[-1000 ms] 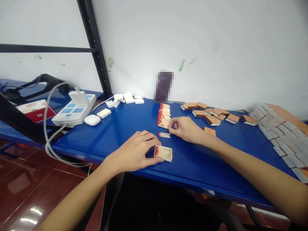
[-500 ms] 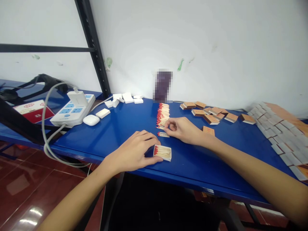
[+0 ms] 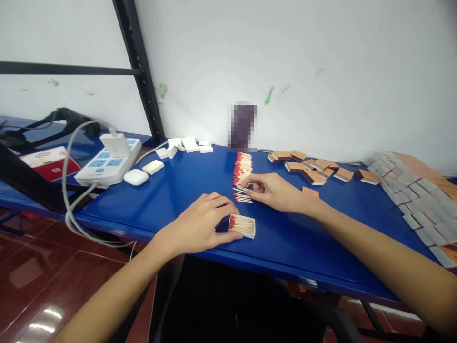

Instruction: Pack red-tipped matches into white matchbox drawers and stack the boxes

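My left hand (image 3: 200,224) rests on the blue table (image 3: 178,190) with fingers and thumb closed round the left end of an open white matchbox tray (image 3: 243,226) that holds red-tipped matches. My right hand (image 3: 273,190) lies just beyond it with fingertips pinched on a few loose matches (image 3: 242,196) at the near end of a long row of red-tipped matches (image 3: 243,167). Both forearms reach in from below.
Brown matchbox sleeves (image 3: 314,172) lie scattered at the back right, and rows of stacked boxes (image 3: 414,195) fill the far right. White trays (image 3: 185,145), a white earbud case (image 3: 135,177), a power strip (image 3: 109,159) with cables, and a black shelf post (image 3: 141,71) are at the left.
My right hand has slid a little left and pulled a few more matches from the row's near end toward the small loose group. The left hand and the tray have stayed put.
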Demonstrator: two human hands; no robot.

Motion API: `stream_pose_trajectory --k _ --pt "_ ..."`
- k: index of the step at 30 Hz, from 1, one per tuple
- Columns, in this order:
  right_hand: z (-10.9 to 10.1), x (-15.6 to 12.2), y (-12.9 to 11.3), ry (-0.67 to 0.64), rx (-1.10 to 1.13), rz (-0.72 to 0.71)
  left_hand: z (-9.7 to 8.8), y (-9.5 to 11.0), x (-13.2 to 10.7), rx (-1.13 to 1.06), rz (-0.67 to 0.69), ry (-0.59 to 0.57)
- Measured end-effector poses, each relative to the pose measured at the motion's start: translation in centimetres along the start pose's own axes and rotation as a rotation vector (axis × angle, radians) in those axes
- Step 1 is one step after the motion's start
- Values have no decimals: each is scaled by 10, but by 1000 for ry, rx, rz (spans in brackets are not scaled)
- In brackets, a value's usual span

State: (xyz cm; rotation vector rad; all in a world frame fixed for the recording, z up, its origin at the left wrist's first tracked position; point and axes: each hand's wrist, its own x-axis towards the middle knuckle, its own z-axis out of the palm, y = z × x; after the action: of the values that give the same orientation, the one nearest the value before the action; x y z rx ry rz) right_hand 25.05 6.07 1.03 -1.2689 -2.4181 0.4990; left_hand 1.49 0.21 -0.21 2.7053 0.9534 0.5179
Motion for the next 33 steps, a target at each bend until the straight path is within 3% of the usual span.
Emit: stream_pose_trajectory --k 12,20,33 --pt "6 -4 -1 15 5 -107 -1 0 0 2 3 -7" --pt "13 -1 7 117 14 1 -1 0 0 -10 5 -4" --pt "17 3 9 135 -35 -3 -1 -1 0 -4 18 0"
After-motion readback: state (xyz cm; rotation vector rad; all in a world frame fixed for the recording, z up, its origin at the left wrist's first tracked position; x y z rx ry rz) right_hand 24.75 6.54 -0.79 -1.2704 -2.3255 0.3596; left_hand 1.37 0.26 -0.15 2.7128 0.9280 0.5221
